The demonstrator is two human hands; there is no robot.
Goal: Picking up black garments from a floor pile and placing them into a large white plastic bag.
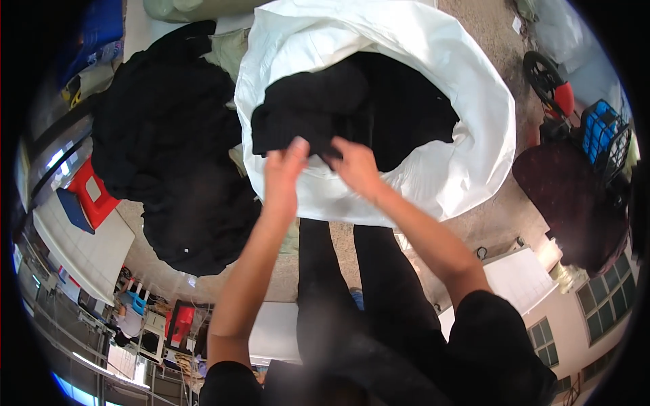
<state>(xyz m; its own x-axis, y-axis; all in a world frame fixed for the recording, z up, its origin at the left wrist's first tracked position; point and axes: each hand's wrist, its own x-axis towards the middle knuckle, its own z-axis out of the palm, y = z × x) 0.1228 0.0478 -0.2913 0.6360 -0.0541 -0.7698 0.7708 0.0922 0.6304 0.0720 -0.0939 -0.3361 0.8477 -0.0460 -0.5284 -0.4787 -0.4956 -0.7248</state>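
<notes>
Black cloth (311, 98) just ahead of both hands, bunched within the wide mouth of a white bag (481, 135), near edge right at the fingertips. At that edge, the left hand (283, 177), with fingertips against the cloth; too blurred to tell whether clamped or apart. Just beside, the right hand (359, 169), with bent fingers on the same edge; cannot tell whether closed on it. Crumpled white bag rim all around the cloth, and beneath both hands. Left of the left hand, a broad heap of black clothes (176, 149), over some pale green cloth (230, 53). Below the hands, bare speckled floor (343, 250) between black-trousered legs (318, 271). Farther left, past the heap, a red stool (101, 196) near a white table (84, 247). Well right of the right hand, a black wheel (542, 73), a blue basket (602, 132) in black wire and a dark maroon cover (569, 196). Behind the right hand, toward the lower right, another white table (514, 277) and paned windows (607, 292) in a pale wall.
</notes>
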